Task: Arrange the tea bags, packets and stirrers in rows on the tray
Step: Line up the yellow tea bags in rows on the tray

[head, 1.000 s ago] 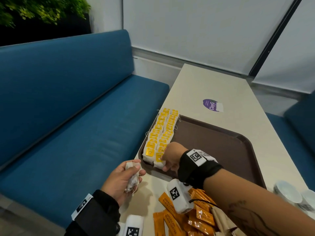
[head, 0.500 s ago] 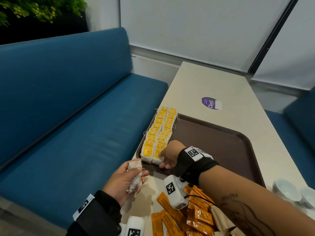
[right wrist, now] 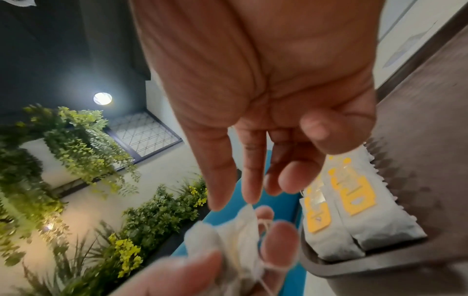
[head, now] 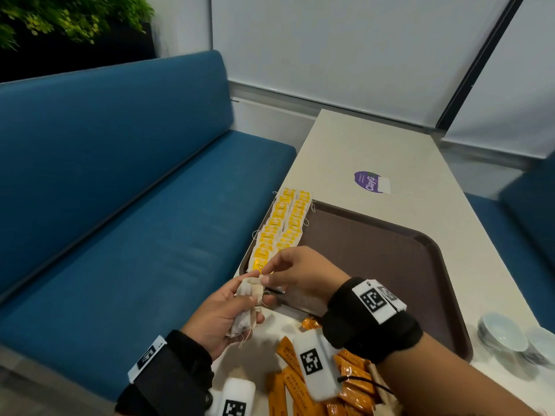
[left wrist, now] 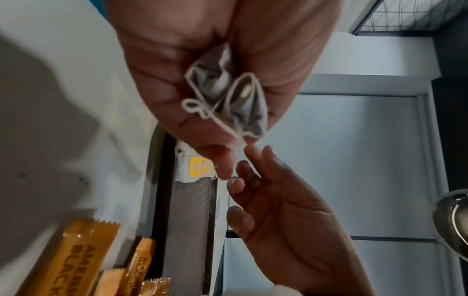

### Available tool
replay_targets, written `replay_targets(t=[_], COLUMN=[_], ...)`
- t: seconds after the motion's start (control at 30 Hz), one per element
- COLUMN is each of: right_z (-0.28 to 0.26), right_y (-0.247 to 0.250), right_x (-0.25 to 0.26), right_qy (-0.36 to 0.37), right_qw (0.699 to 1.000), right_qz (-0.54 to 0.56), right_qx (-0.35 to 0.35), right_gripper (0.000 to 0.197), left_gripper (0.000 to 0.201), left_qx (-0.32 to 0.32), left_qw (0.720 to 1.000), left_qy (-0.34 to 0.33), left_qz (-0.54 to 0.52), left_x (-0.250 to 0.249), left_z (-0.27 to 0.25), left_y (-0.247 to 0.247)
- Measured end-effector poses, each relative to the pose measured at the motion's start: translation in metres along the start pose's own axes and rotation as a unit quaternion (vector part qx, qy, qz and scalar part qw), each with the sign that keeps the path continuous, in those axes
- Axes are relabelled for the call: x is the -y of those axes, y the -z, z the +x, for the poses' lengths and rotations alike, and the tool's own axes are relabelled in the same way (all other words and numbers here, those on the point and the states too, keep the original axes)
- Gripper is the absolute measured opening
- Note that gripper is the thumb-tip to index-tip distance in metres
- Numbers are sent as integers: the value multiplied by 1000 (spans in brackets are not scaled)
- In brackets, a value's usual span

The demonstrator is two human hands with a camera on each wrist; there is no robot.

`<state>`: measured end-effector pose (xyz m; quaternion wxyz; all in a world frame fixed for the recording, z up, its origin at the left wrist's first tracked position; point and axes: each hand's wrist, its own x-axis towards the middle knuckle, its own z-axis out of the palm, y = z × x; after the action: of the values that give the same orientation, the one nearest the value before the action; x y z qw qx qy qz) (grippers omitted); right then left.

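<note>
Right hand (head: 300, 274) moved off tray (head: 390, 250); held tea bags (head: 247, 307) mostly hidden.

White tea bags (head: 280, 232) with yellow tags, brown tray (head: 375, 265), orange black-lettered coffee packets (head: 295, 382), blue bench (head: 120, 190), cream table (head: 375, 151).

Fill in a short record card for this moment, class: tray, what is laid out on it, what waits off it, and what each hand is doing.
tray: brown tray on pale table
laid out: two rows of tea bags along the tray's left edge
waiting: orange coffee packets on the table, near side
left hand: grips bunch of tea bags
right hand: fingertips at the bunch's top; pinch unclear
</note>
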<state>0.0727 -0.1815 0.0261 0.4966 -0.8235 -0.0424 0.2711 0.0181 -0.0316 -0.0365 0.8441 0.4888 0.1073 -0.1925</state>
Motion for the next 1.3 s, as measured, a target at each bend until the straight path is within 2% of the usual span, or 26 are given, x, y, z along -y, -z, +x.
replay_targets(t=[0.13, 0.27, 0.33, 0.43, 0.63, 0.73, 0.83, 0.97, 1.07, 1.1, 1.17, 1.2, 1.3], right_z=[-8, -16, -20, -24, -26, -25, -22, -20, -20, -19, -18, -16, -3], right_y=[-8, -4, 0, 4, 3, 1, -1, -4, -1, 0, -2, -4, -4], right_x=[-6, -6, -5, -4, -7, -8, -12, -14, -11, -12, -13, -12, -8], right_qy=[30, 84, 116, 138, 156, 168, 174, 119, 8, -18, -39, -39, -16], right_qw=[995, 994, 989, 986, 985, 982, 979, 986, 983, 987, 996, 997, 997], right_qz=[-91, -37, -46, -42, 7, 17, 35, 81, 183, 157, 73, 53, 61], right_qx=[3, -53, -76, -79, -69, -87, -97, -80, -15, 12, 38, 27, -48], right_gripper=[14, 5, 15, 30, 33, 33, 32, 24, 21, 23, 16, 11, 15], left_gripper=[45, 44, 42, 37, 30, 41, 33, 5, 6, 7, 8, 8, 12], left_qx=[18, 1, -6, -8, -16, -13, -23, -57, -68, -68, -75, -82, -102], left_qw=[1000, 1000, 1000, 1000, 999, 999, 997, 991, 983, 979, 972, 970, 972], left_qy=[4, 5, 3, -3, -22, -31, -32, -36, -53, -60, -67, -67, -56], left_qz=[11, 9, -5, -27, -42, 12, 66, 114, 159, 180, 212, 220, 202], left_x=[-3, -4, -5, -6, -6, -6, -4, -1, 1, 2, 4, 4, 7], left_z=[-3, -7, -8, -9, -10, -10, -8, -4, -2, -1, 0, 0, 4], left_y=[-6, -4, -2, -2, -8, -9, -10, -9, -7, -6, -5, -4, 0])
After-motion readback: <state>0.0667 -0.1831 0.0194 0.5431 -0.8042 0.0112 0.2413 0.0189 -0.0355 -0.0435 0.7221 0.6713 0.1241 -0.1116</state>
